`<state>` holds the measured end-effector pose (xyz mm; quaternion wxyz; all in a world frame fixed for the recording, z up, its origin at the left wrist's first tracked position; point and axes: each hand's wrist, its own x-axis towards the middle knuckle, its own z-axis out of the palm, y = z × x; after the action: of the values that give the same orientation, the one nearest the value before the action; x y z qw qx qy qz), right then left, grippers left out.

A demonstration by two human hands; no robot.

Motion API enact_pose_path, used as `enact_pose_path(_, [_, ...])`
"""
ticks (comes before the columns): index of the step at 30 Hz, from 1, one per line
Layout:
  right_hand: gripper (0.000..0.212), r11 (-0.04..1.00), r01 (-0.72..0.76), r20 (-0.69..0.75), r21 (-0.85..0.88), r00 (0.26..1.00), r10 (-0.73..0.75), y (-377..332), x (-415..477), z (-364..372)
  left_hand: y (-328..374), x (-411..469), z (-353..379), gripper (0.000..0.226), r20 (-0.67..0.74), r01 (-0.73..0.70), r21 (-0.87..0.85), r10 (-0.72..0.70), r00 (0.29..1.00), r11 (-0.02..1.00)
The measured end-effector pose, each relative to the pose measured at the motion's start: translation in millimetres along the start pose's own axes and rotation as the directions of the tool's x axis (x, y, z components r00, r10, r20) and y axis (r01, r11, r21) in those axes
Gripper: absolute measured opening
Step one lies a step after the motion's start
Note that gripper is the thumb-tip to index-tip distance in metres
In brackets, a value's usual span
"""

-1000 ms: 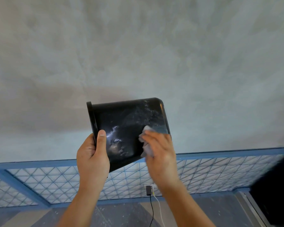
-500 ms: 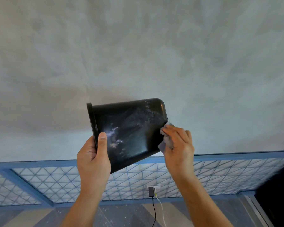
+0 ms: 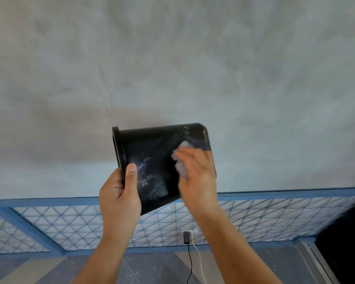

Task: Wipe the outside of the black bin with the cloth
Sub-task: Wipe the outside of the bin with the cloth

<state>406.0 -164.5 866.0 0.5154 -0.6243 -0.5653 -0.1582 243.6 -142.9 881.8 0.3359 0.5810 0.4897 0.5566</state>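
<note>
The black bin point(image 3: 152, 148) is held up in the air on its side, rim to the left and base to the right, with pale smears on its glossy wall. My left hand point(image 3: 120, 198) grips the rim, thumb lying on the outer wall. My right hand point(image 3: 197, 175) presses a small light grey cloth point(image 3: 179, 158) against the bin's side near the base; the fingers cover most of the cloth and look motion-blurred.
A grey plastered wall point(image 3: 172, 68) fills the background. Below it runs a blue-framed panel with a diamond lattice point(image 3: 264, 218). A black plug with cables point(image 3: 187, 237) hangs at a wall socket. A dark object point(image 3: 344, 242) sits at the right edge.
My right hand with the cloth has moved from the bin's lower right edge back onto its side wall near the base. The left hand keeps its grip and the bin holds still.
</note>
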Motion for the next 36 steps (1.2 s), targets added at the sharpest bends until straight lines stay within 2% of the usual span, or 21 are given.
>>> enact_pose_path(2, [0.033,0.997,0.071,0.048,0.030,0.996,-0.072,-7,-12,2,0,1,-3,0.042,-0.013,-0.003,-0.006,0.003,1.000,1.000])
enact_pose_path(3, [0.031,0.998,0.044,0.033,0.047,0.998,-0.046,-1,-11,-1,-1,2,-5,0.042,-0.014,-0.004,0.000,0.004,1.000,1.000])
enact_pose_path(6, [0.030,0.987,-0.160,-0.067,0.013,0.985,0.160,26,6,-14,-3,4,-12,0.040,0.004,-0.015,0.011,0.015,1.000,1.000])
enact_pose_path(8, [0.029,0.980,-0.197,-0.093,0.008,0.976,0.197,29,13,-16,-2,4,-9,0.037,0.008,-0.014,-0.002,0.014,1.000,1.000])
enact_pose_path(12, [0.028,0.998,0.036,0.066,0.056,0.997,-0.040,-10,-9,-4,-2,3,-1,0.037,0.002,-0.012,-0.017,0.012,1.000,1.000])
enact_pose_path(14, [0.030,0.996,0.059,0.096,0.068,0.993,-0.066,-10,-16,-5,-2,4,-1,0.035,0.007,0.000,-0.023,0.000,1.000,1.000])
enact_pose_path(18, [0.028,0.991,-0.133,-0.061,0.016,0.989,0.133,31,11,-20,-1,3,-2,0.034,0.015,-0.033,0.008,0.033,0.999,0.999])
enact_pose_path(20, [0.025,0.985,-0.170,-0.098,0.006,0.981,0.170,33,16,-21,0,1,2,0.034,0.026,-0.031,-0.002,0.031,0.999,1.000])
enact_pose_path(25, [0.028,0.996,0.086,0.106,0.033,0.990,-0.089,-6,-15,-12,1,1,7,0.049,0.035,-0.025,-0.012,0.026,0.999,1.000])
enact_pose_path(28, [0.027,0.999,-0.029,0.018,0.020,0.999,0.029,19,-4,-20,0,2,1,0.059,0.036,-0.059,0.006,0.059,0.998,0.998])
enact_pose_path(31, [0.025,0.988,-0.156,-0.111,-0.001,0.982,0.155,38,14,-24,0,0,1,0.053,0.050,-0.064,0.013,0.063,0.997,0.998])
enact_pose_path(33, [0.025,0.997,-0.079,-0.071,0.012,0.994,0.080,22,11,-18,1,0,4,0.050,0.052,-0.052,0.004,0.051,0.997,0.999])
enact_pose_path(36, [0.033,0.995,0.092,0.098,0.024,0.991,-0.094,-2,-12,-13,1,2,3,0.051,0.038,-0.062,-0.002,0.062,0.997,0.998])
